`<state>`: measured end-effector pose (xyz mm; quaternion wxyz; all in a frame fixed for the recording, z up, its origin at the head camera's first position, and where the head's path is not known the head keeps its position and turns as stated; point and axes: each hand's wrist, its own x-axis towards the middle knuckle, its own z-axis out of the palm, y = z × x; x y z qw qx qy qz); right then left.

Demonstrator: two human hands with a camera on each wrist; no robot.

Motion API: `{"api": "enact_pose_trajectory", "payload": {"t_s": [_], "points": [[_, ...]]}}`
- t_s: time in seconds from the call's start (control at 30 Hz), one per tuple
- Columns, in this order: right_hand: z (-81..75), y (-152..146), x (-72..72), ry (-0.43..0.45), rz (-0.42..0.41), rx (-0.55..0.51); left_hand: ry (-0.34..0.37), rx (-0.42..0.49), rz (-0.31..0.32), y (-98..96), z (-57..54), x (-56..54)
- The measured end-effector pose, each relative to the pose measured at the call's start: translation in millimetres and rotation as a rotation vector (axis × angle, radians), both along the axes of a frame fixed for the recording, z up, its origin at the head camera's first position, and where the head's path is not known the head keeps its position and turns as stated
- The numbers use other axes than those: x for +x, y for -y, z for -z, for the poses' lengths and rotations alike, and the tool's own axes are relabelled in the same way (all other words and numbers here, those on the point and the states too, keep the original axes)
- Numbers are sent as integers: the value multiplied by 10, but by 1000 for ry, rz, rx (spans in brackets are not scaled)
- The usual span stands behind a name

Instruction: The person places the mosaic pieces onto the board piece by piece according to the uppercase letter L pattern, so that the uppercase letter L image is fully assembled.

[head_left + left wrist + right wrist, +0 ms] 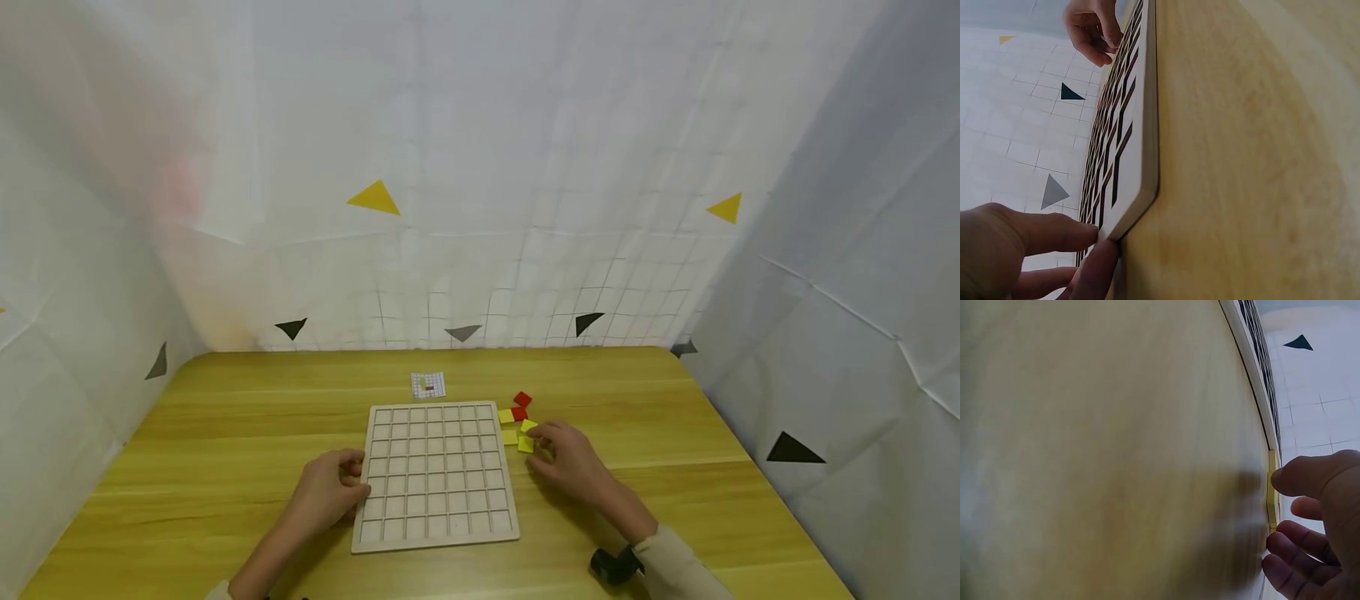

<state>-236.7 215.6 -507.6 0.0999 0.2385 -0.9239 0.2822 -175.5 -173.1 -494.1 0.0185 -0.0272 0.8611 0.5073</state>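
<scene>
A pale wooden grid board (435, 475), its square cells bare, lies flat on the table. At its left edge my left hand (326, 490) pinches the rim, one digit over the top and another against the side; the left wrist view shows these fingers (1063, 232) close up. To the right of the board my right hand (570, 462) is spread loosely over several small square tiles. Its fingertips are right at a yellow tile (528, 426), beside another yellow tile (526, 445). In the right wrist view the thumb (1300, 475) overlaps the yellow tiles (1272, 487).
Two red tiles (522, 399) lie farther back, one against a yellow tile (506, 416) near the board's right edge. Behind the board is a small printed grid card (428, 385) with coloured squares. White sheeting (480, 283) encloses the wooden table (247, 417) at back and sides.
</scene>
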Motion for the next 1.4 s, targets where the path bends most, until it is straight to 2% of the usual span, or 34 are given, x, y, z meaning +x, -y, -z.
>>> {"api": "enact_pose_trajectory", "payload": {"t_s": [0.4, 0.87, 1.4], "points": [[2, 49, -25, 22, 23, -4, 15, 8, 3, -18, -4, 8], [5, 74, -29, 12, -25, -11, 23, 9, 3, -22, -23, 22], [-21, 109, -38, 20, -38, 16, 18, 8, 2, -16, -31, 19]]}}
